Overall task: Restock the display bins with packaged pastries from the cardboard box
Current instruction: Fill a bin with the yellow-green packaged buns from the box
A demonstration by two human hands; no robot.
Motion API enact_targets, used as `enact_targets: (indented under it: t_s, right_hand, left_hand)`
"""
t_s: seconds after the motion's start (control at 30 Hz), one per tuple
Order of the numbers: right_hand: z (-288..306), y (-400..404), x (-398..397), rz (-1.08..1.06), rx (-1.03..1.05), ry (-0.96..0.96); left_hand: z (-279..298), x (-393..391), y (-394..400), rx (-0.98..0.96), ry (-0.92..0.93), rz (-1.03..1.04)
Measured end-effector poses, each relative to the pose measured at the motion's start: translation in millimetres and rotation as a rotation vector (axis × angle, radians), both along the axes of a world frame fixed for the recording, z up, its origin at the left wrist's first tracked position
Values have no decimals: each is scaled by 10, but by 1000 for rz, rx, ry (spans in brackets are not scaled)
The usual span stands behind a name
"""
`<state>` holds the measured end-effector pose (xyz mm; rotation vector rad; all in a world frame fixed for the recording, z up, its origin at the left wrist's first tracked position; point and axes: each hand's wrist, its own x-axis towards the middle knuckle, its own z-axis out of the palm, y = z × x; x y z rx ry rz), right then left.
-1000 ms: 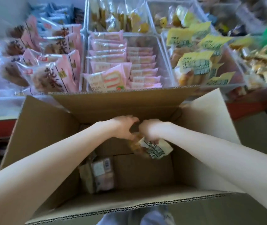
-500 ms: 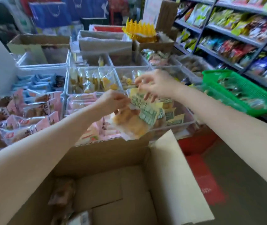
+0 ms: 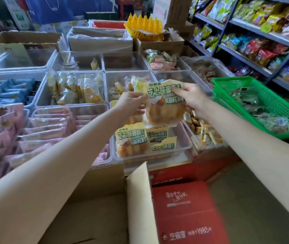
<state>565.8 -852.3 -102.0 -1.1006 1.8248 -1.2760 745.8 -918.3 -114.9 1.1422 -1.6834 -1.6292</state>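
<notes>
Both my hands hold one packaged pastry [image 3: 164, 106], a clear bag with a yellow and green label and golden buns inside. My left hand [image 3: 131, 103] pinches its left edge and my right hand [image 3: 193, 98] grips its upper right edge. The bag hangs upright just above a clear display bin [image 3: 186, 147] that holds several packs of the same kind [image 3: 131, 141]. The open cardboard box [image 3: 136, 199] lies below my arms at the bottom of the view, its inside hidden from here.
Clear bins of pink packs [image 3: 48, 124], blue packs [image 3: 8, 92] and yellow snacks [image 3: 77, 90] fill the display to the left. A green basket [image 3: 263, 106] sits at the right below stocked shelves [image 3: 256, 32]. A red carton [image 3: 187, 213] stands on the floor beside the box.
My hands lifted the pastry bag out of the cardboard box and up over the bins, then turned it upright above the bin of matching packs. My view rose from the box to the display.
</notes>
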Motion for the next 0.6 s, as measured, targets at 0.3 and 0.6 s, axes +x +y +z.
enact_targets:
  t_s: [0.3, 0.6]
  right_hand:
    - [-920, -396, -431, 165, 202, 103]
    - [-1291, -684, -383, 203, 538, 422]
  left_hand:
    - [-584, 19, -64, -326, -847, -343]
    - [-974, -76, -92, -483, -1105, -445]
